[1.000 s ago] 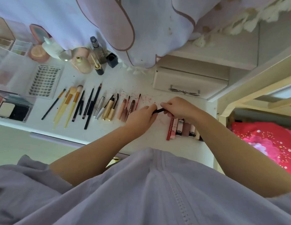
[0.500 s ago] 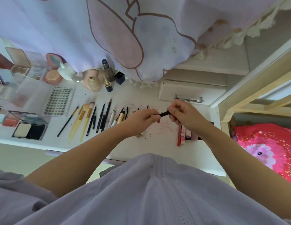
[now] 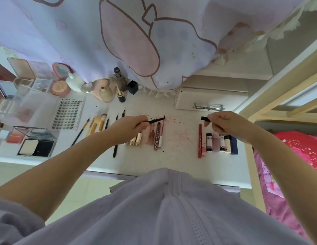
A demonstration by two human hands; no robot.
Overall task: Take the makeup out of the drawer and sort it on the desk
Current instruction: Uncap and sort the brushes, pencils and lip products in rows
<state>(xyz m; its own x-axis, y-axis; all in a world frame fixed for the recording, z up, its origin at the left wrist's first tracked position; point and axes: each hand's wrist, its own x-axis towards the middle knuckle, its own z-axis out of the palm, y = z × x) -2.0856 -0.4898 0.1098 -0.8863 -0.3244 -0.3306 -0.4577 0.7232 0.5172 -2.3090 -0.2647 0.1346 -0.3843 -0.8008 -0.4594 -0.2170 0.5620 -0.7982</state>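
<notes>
**Makeup pen held uncapped above the sorted desk**

Makeup lies in rows across the white desk (image 3: 180,156), whose near edge runs just beyond the person's lilac shirt (image 3: 154,209). Above it both forearms reach out, well apart. The left hand (image 3: 129,126) pinches a thin black pen (image 3: 156,120) between curled fingers, its tip pointing right over a row of nude and brown lip tubes (image 3: 154,137). The right hand (image 3: 225,123) pinches a short black cap (image 3: 204,118) in its fingertips, held above a row of lipsticks (image 3: 217,143) that stand side by side, with a long red pencil (image 3: 200,140) at the row's left end. Red smears and dark specks mark the desk between the two rows.

Left of the left hand lie gold-handled brushes (image 3: 97,124) and dark pencils. Further left sit a lash tray (image 3: 68,114) and an open compact with a pale pad (image 3: 36,147). Beyond those, bottles (image 3: 105,93) and a pink powder case (image 3: 59,87) stand against a hanging lilac cloth (image 3: 118,41) with a cartoon print. At the far right a white drawer unit (image 3: 210,99) stands on the desk, a metal lash curler (image 3: 208,107) against its front.
</notes>
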